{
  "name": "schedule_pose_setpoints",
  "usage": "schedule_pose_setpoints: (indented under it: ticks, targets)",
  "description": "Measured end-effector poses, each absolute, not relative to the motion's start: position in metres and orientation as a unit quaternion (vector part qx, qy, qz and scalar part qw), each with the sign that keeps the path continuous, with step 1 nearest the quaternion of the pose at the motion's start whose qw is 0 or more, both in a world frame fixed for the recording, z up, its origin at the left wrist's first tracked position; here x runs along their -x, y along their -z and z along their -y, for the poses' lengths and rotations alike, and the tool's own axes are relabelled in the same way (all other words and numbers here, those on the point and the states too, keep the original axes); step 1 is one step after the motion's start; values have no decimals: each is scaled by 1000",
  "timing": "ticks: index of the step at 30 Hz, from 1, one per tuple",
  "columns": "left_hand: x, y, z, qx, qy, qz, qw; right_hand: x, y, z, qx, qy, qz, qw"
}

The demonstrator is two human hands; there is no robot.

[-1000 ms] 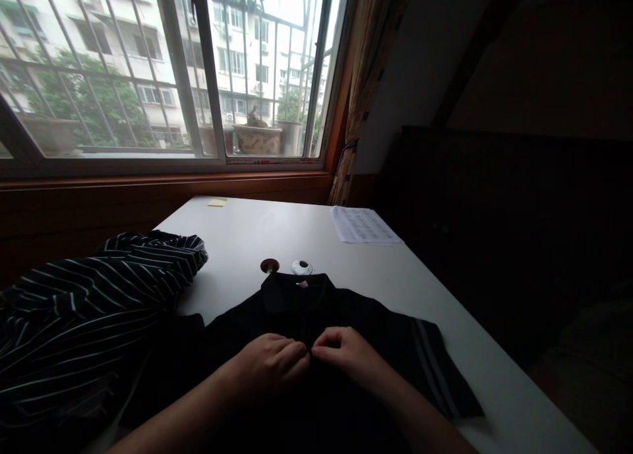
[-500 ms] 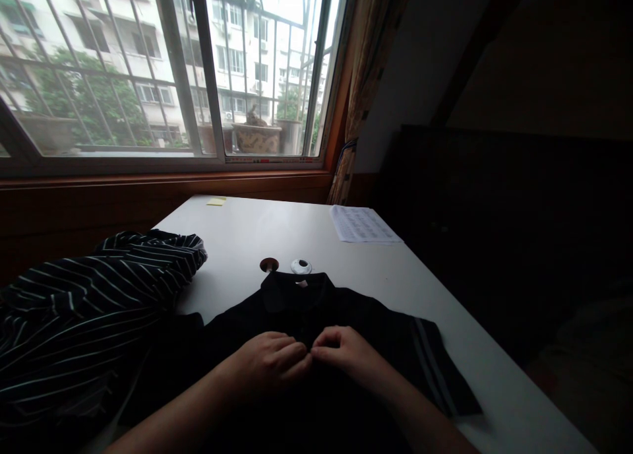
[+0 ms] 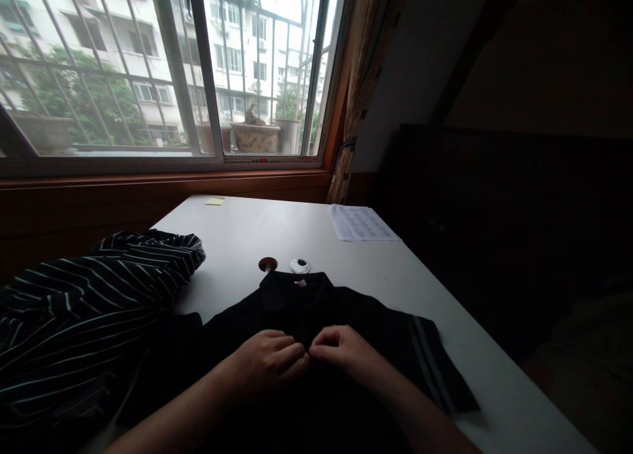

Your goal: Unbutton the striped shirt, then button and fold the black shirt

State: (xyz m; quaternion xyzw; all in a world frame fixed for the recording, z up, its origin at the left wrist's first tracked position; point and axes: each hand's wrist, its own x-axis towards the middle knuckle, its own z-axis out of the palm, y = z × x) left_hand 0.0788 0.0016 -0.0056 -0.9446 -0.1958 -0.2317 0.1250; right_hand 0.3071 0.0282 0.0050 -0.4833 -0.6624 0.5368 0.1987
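Observation:
A black collared shirt [image 3: 376, 315] lies spread on the white table [image 3: 257, 226], its collar pointing away from me and grey stripes on its right sleeve. My left hand [image 3: 271, 358] is closed at the middle of the shirt front, below the collar. Facing it, my right hand [image 3: 343, 348] pinches the front with thumb and forefinger, the fingertips of both hands nearly touching. Whatever small part of the placket sits between the fingers is too dark to make out.
A heap of black-and-white striped cloth [image 3: 93, 309] lies at the left. Beyond the collar are a round hole [image 3: 268, 264] in the tabletop and a white disc-shaped cover [image 3: 300, 266]. Printed sheets [image 3: 363, 224] lie far right, yellow sticky notes [image 3: 215, 201] far left. A barred window stands behind.
Both hands hold almost the same pinched pose at the shirt front. The whole view has shifted very slightly; nothing else visibly differs.

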Motion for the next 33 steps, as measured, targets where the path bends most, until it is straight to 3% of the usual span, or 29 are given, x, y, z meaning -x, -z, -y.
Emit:
schedule_pose_setpoints:
  ticks: [33]
  targets:
    - [-77,0,-3,956,208,177,108,-303,-6,-22,511,-455,706,181]
